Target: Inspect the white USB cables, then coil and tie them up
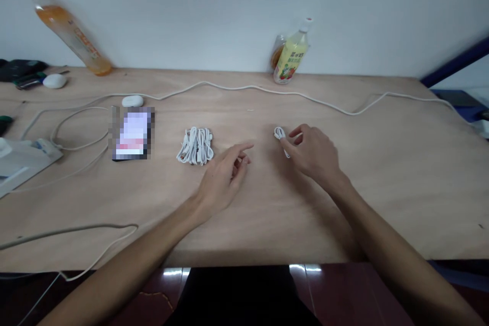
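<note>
A plain pale wall [171, 15] stands behind the wooden desk [362, 163], whose light-brown top meets it along the far edge. A dark blue bar [456, 63] slants up at the far right. Below the near edge, the dark reddish tiled floor [336, 295] shows bright reflections of light.

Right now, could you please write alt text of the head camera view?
A right hand touches a small coiled white cable on a wooden table; the left hand hovers beside bundled white cables. Behind stand two drink bottles.
</note>
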Demonstrator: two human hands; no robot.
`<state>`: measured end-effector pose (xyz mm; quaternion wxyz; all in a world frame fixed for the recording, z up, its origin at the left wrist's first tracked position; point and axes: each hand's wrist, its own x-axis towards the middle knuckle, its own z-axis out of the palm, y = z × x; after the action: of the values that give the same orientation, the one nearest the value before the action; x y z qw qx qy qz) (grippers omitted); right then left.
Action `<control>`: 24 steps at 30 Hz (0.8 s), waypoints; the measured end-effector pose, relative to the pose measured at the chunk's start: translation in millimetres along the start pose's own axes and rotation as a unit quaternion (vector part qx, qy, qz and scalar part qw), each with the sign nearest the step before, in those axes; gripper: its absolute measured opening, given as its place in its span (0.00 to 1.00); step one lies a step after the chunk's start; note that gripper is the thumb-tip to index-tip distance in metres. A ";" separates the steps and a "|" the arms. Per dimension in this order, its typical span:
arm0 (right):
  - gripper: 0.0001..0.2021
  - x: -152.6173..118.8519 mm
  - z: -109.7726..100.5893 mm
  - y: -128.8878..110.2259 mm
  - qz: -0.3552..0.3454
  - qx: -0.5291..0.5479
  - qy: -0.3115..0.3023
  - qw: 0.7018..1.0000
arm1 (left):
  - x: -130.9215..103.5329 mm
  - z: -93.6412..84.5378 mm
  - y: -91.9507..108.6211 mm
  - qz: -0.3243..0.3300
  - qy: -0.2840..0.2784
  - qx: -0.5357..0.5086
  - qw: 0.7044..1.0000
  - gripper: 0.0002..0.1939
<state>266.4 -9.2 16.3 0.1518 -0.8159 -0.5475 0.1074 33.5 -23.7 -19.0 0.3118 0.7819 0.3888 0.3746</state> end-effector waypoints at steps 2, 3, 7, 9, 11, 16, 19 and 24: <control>0.11 1.7 2.0 -3.3 -0.007 -0.020 -0.022 1.000 | 0.2 -0.2 0.3 0.004 0.001 0.006 1.000 0.19; 0.10 2.4 3.4 -4.1 -0.010 -0.029 -0.029 0.999 | 0.2 -0.2 0.5 0.006 0.002 0.007 1.000 0.19; 0.07 6.0 10.3 1.7 -0.035 -0.032 -0.021 0.999 | -0.5 0.4 0.6 0.015 0.006 0.015 1.000 0.18; 0.06 8.2 13.6 8.1 -0.047 -0.016 0.000 0.999 | -1.4 1.3 0.2 0.017 0.008 0.018 1.000 0.18; 0.06 10.0 16.0 13.4 -0.055 0.001 0.016 0.998 | -2.2 2.3 0.0 0.018 0.014 0.025 0.999 0.18; 0.08 9.7 15.6 15.2 -0.046 0.018 -0.003 0.999 | 1.3 -3.5 3.9 0.025 0.077 0.074 0.994 0.14; 0.13 7.2 11.9 13.2 -0.046 0.018 0.000 0.999 | 6.9 -20.1 6.0 -0.023 0.140 0.137 0.980 0.09; 0.20 -0.6 4.0 6.4 -0.039 0.001 0.063 0.997 | 10.4 -54.8 -6.1 -0.141 0.199 0.284 0.927 0.07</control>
<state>270.4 -11.4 10.3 0.1910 -0.7989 -0.5682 0.0501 -9.9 -1.1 8.7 0.0431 0.6843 0.6391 0.3484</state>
